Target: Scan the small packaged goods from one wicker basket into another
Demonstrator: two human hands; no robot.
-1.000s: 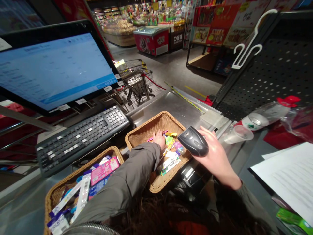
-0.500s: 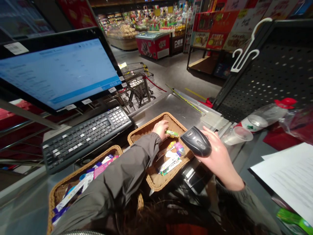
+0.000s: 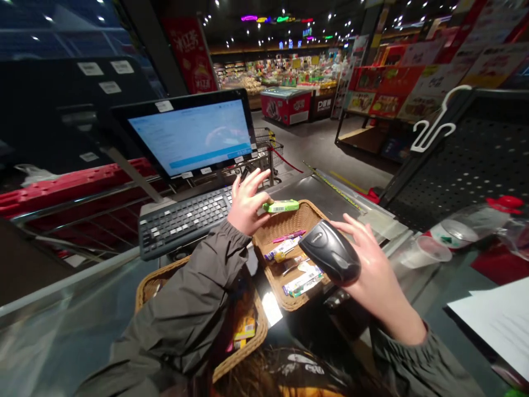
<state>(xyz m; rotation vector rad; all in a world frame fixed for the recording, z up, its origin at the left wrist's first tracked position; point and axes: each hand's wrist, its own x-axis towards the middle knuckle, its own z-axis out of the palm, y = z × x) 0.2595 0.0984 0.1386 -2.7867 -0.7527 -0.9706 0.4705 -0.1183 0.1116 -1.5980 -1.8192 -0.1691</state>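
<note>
Between the thumb and fingers of my left hand (image 3: 248, 204) is a small green packet (image 3: 286, 206) with a barcode on its side. It is held above the far end of a wicker basket (image 3: 285, 223). My right hand (image 3: 378, 275) grips a black handheld barcode scanner (image 3: 330, 251) over the basket's right side, its front end towards the basket. In the basket lie several small wrapped items, among them a pink stick (image 3: 289, 236) and a white-and-green packet (image 3: 303, 282). The scanner hides part of the basket.
A keyboard (image 3: 190, 218) and a lit monitor (image 3: 202, 135) stand to the left. Nearer me is a second wicker basket (image 3: 261, 325), partly under my left sleeve. Plastic cups (image 3: 425, 252) and papers (image 3: 496, 314) lie on the right, by a black perforated panel (image 3: 467, 160).
My left hand has lifted the green packet out of the basket, up and towards the keyboard. The scanner stays in my right hand. The head view has tilted up and turned left.
</note>
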